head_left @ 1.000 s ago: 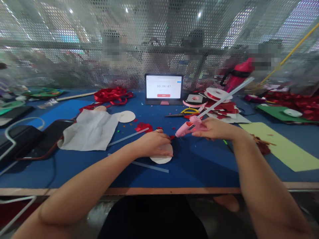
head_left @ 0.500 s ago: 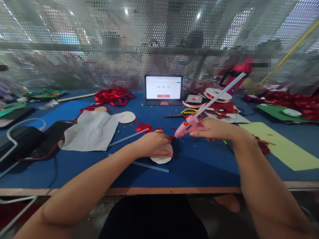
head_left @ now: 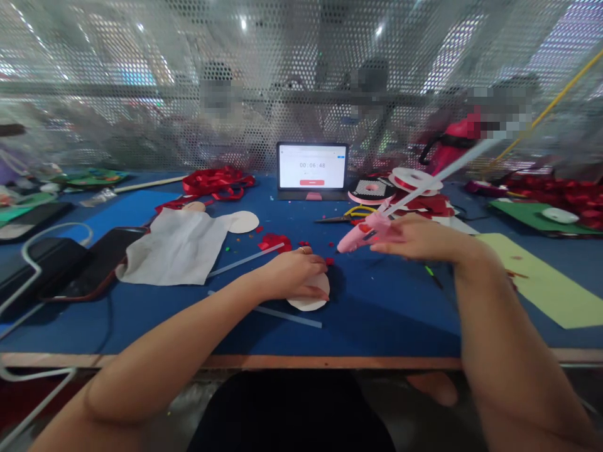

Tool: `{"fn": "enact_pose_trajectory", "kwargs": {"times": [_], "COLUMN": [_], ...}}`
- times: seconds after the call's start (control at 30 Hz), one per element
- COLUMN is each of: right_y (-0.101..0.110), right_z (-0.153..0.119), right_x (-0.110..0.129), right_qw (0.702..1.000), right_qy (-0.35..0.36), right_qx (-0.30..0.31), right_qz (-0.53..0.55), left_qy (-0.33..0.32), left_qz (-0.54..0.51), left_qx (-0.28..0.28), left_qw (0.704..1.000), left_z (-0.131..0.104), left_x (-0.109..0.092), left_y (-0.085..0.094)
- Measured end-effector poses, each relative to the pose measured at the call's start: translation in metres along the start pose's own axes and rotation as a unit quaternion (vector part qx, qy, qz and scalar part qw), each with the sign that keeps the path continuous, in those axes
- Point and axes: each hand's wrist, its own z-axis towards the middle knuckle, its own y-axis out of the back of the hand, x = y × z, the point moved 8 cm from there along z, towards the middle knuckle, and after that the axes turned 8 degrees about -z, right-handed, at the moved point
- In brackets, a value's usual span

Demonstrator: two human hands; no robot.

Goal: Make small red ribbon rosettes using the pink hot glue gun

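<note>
My left hand (head_left: 298,275) rests on a white paper disc (head_left: 308,302), its fingers bent over the disc and holding it on the blue table. A scrap of red material touches or lies just beyond its fingertips. In my right hand (head_left: 414,238) is a pink glue gun (head_left: 360,235), fingers closed round its handle. The nozzle points left and down, a little right of the disc and apart from it. From the gun's rear a long translucent glue stick (head_left: 431,181) slants up to the right. Red petal-like pieces (head_left: 274,243) lie beyond my left hand.
Loose glue sticks (head_left: 294,318) lie near my left forearm. Scissors (head_left: 346,216) and ribbon spools (head_left: 372,189) are behind the gun. A tablet (head_left: 311,168) stands at the back. Left are a white cloth (head_left: 176,248) and a phone (head_left: 97,263); right, a yellow sheet (head_left: 546,282).
My right hand has drawn the glue gun slightly up and to the right, away from the disc, and the glue stick leans lower. My left hand stays on the disc.
</note>
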Motion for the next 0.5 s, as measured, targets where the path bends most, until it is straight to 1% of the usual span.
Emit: {"fn": "enact_pose_trajectory", "kwargs": {"times": [0.07,0.1,0.13,0.2,0.27,0.3,0.37,0.43,0.5], "right_y": [-0.002,-0.005,-0.009,-0.019,-0.025,-0.031,-0.042,-0.053,-0.057], "right_z": [0.003,0.006,0.010,0.021,0.031,0.036,0.044,0.049,0.049], "right_x": [-0.020,-0.027,-0.032,-0.034,-0.031,-0.029,-0.028,-0.030,-0.033], "right_qw": [0.996,0.993,0.990,0.985,0.982,0.981,0.982,0.985,0.989], "right_qy": [-0.070,-0.092,-0.099,-0.089,-0.055,-0.033,-0.016,-0.018,-0.028], "right_qx": [-0.041,-0.060,-0.077,-0.115,-0.167,-0.177,-0.177,-0.155,-0.134], "right_qz": [0.022,0.043,0.067,0.087,0.072,0.073,0.071,0.069,0.053], "left_qy": [-0.001,-0.003,-0.006,-0.017,-0.024,-0.023,-0.017,-0.010,-0.009], "left_qz": [-0.008,-0.013,-0.016,-0.020,-0.019,-0.018,-0.017,-0.016,-0.016], "left_qx": [-0.010,-0.016,-0.021,-0.025,-0.025,-0.024,-0.019,-0.013,-0.008], "left_qw": [1.000,1.000,1.000,0.999,0.999,0.999,1.000,1.000,1.000], "left_z": [-0.001,-0.002,-0.002,-0.003,-0.003,-0.003,-0.002,-0.002,-0.001], "left_x": [0.000,0.001,0.001,0.000,-0.001,-0.001,0.000,0.000,-0.001], "left_y": [0.001,0.002,0.002,0.002,0.002,0.001,0.001,0.001,0.000]}}
